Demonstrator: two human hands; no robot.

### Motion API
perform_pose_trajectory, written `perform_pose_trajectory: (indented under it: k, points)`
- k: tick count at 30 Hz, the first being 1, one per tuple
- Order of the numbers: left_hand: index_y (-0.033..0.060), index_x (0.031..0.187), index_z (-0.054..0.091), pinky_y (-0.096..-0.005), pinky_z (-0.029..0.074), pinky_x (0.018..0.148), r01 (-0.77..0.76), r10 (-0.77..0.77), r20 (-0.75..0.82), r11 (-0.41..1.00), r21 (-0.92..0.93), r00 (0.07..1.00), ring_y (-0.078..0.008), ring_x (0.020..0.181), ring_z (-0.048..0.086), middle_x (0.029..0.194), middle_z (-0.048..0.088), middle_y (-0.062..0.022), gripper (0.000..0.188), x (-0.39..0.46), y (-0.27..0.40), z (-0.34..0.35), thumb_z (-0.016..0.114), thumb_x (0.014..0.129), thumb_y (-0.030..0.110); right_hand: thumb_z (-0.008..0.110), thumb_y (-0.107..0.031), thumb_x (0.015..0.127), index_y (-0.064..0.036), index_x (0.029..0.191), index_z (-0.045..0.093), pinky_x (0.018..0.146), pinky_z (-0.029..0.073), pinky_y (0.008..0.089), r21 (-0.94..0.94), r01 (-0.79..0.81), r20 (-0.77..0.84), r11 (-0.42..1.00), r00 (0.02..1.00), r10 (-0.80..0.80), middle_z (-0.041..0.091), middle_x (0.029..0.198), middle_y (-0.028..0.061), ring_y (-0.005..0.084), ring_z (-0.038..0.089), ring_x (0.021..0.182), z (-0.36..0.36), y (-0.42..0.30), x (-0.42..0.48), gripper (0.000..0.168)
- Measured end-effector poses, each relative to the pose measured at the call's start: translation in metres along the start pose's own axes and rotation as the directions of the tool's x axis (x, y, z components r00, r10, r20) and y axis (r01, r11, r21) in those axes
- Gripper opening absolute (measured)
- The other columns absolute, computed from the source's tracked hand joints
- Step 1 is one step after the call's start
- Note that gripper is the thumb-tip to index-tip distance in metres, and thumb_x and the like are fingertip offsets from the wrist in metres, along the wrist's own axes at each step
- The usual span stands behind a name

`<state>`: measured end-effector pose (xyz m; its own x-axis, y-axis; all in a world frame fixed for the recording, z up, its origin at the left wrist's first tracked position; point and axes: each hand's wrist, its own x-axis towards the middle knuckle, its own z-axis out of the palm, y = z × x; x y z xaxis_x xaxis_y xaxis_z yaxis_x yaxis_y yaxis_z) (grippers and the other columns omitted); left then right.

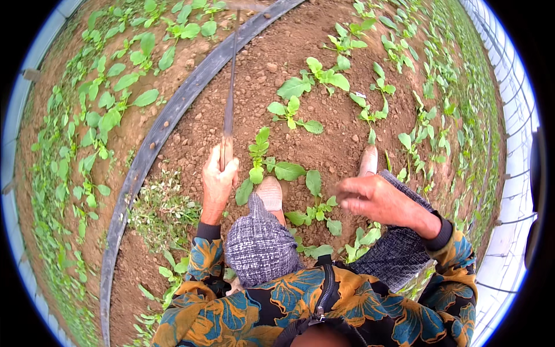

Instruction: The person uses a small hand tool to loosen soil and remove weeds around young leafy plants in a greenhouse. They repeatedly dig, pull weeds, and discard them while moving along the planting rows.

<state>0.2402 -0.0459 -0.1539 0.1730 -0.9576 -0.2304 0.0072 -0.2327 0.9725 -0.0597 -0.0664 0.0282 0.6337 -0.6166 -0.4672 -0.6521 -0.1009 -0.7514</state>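
My left hand (218, 180) grips the wooden handle of a hoe (230, 99). Its thin metal neck runs forward over bare soil, and the blurred blade lies at the top of the view, near a black drip tape. On the other side, my right hand (368, 197) hovers with bent, slightly blurred fingers above a small leafy seedling (318, 210). I see nothing held in it, but the fingertips are unclear. Another seedling (259, 152) grows just right of the left hand, in front of my shoe (269, 194).
The flat black drip tape (173, 104) curves along the left over the soil. Dense rows of leafy greens stand left (102, 117) and right (451, 108). Wilted pulled weeds (162, 208) lie beside my left forearm. My other shoe (368, 161) is among seedlings. A pale greenhouse wall (516, 165) bounds the right.
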Motion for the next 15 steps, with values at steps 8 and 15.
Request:
perform_pose_trajectory:
  k: [8,15]
  points:
    - [0.0042,0.095,0.055,-0.0302,0.045,0.048,0.042,-0.048,-0.004,0.817,0.575,0.999,-0.0144,0.054,0.057,0.065,0.057,-0.0047,0.022,0.111,-0.091,0.017,0.06,0.088,0.024,0.061,-0.008,0.083,-0.001,0.111,0.052,0.067,0.049,0.0423,-0.046,0.181,-0.012,0.982,0.983,-0.182,0.055,0.085,0.0157,0.0367,0.059,0.08,0.006,-0.003,-0.034,0.03]
    - [0.0069,0.093,0.053,-0.0261,0.033,0.032,0.052,-0.072,0.093,0.978,0.2,0.993,-0.0097,0.036,0.042,0.054,0.048,-0.0007,0.017,0.099,-0.033,0.051,0.057,0.091,0.024,0.063,-0.008,0.08,0.0,0.112,0.05,0.062,0.047,0.0432,-0.164,0.166,-0.025,0.972,0.985,-0.172,0.051,0.08,0.0136,0.0344,0.057,0.076,-0.026,0.001,-0.052,0.036]
